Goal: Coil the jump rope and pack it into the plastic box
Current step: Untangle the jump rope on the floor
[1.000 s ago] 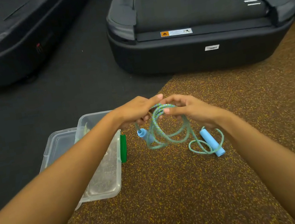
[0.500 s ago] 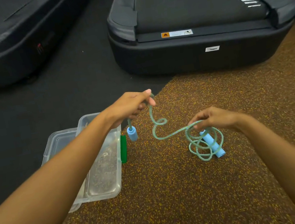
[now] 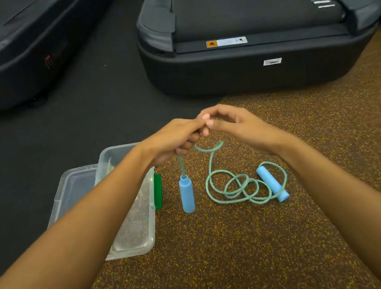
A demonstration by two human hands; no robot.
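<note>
The jump rope (image 3: 236, 188) is a green-blue braided cord with two light blue handles. One handle (image 3: 187, 193) hangs from the cord below my left hand (image 3: 173, 139), which is shut on the rope. My right hand (image 3: 236, 124) meets the left at the fingertips and pinches the same cord; a small loop (image 3: 209, 147) hangs beneath them. The rest of the cord lies tangled on the floor beside the second handle (image 3: 272, 183). The clear plastic box (image 3: 135, 226) stands open on the floor under my left forearm, a green latch (image 3: 158, 194) on its right side.
The box's clear lid (image 3: 71, 189) lies just left of the box. A dark treadmill (image 3: 254, 32) stands close behind my hands, and another (image 3: 4, 49) is at the back left. The floor is brown speckled rubber near me and dark rubber to the left.
My right hand has risen from the rope pile on the floor up to my left hand. The hanging handle now dangles lower and the cord between the hands has shortened to a small loop.
</note>
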